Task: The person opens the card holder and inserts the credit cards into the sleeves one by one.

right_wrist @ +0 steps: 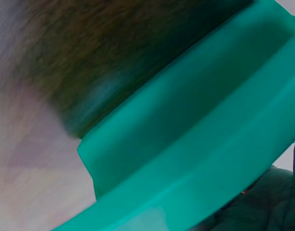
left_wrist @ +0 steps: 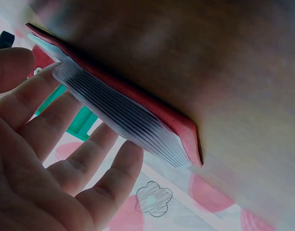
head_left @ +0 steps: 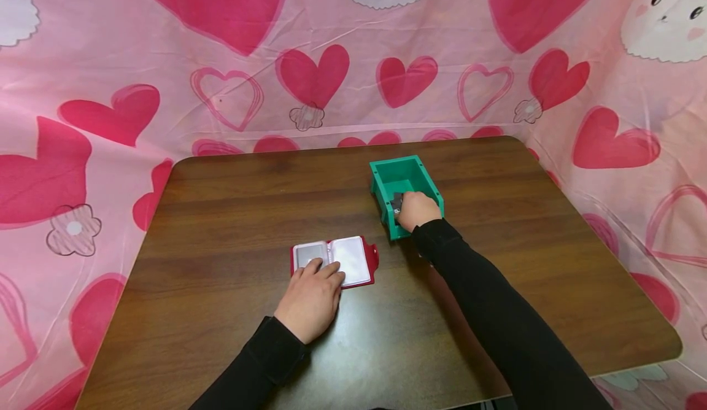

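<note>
A small red card holder (head_left: pixel 351 261) with clear plastic sleeves lies spread open on the table. My left hand (head_left: pixel 311 299) rests on its left half, fingers extended. From the side, the left wrist view shows the stacked sleeves (left_wrist: pixel 118 113) and the fingers (left_wrist: pixel 82 166) touching them. Over the front part of a green plastic bin (head_left: pixel 381 196), my right hand (head_left: pixel 418 210) is curled and grips a small dark grey item (head_left: pixel 396 202), whose kind I cannot make out. In the right wrist view the bin's wall (right_wrist: pixel 186 144) covers most of that hand.
The brown wooden table (head_left: pixel 248 201) carries the bin toward its back right and the card holder nearer the front. Behind and beside the table hangs a pink cloth (head_left: pixel 353 97) printed with hearts.
</note>
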{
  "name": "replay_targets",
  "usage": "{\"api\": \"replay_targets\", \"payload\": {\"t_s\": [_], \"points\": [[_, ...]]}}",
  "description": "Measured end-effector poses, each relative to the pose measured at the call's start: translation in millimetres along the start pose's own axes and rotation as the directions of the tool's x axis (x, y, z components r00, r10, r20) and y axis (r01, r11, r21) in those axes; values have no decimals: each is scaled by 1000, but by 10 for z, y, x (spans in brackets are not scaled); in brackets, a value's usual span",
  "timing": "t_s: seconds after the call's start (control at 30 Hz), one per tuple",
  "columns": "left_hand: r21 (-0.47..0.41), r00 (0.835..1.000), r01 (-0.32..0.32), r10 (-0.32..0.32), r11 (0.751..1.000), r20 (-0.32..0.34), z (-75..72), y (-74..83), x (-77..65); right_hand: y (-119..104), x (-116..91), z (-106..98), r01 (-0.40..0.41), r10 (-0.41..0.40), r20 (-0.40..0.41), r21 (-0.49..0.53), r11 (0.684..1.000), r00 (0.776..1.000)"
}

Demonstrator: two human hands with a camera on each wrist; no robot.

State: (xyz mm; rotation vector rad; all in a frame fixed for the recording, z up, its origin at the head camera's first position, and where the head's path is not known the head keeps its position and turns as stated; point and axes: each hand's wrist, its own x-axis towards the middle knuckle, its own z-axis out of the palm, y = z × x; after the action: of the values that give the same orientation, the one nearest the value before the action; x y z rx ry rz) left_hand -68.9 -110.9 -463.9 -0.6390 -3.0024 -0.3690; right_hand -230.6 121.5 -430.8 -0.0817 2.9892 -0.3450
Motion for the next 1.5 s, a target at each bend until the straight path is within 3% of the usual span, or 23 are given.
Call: {"api": "replay_targets", "payload": {"t_s": [0.17,0.3,0.53,0.7,0.93,1.23,1.37,1.5], "points": [[1,1000,-1,1,1000,1,-9,7,-5,9,32,19,-30,30,23,18,999,999],[0,1000,-2,2,1000,-4,0,4,-1,28,55,42,-45,45,-3,51,998,999],[-1,1000,0,0,1000,1,3,-6,2,61,54,13,6,2,-49,176,984,999],[-3,1000,1,-1,1000,9,-4,-9,5,81,-4,-117,8,9,-60,270,963,998],[-7,1000,-1,1,1000,12,-6,-8,6,66,-128,-357,25,39,-171,357,934,984],[-16,1000,8,-7,1000,19,-6,-9,3,-123,-322,-510,162,-13,-323,440,883,946],[-15,1000,5,-5,1000,6,0,-10,4,-264,-437,-428,215,-66,-305,486,847,950],[-12,1000,3,-4,1000,-8,1,-11,3,-433,-573,-250,222,-132,-207,509,832,969]]}}
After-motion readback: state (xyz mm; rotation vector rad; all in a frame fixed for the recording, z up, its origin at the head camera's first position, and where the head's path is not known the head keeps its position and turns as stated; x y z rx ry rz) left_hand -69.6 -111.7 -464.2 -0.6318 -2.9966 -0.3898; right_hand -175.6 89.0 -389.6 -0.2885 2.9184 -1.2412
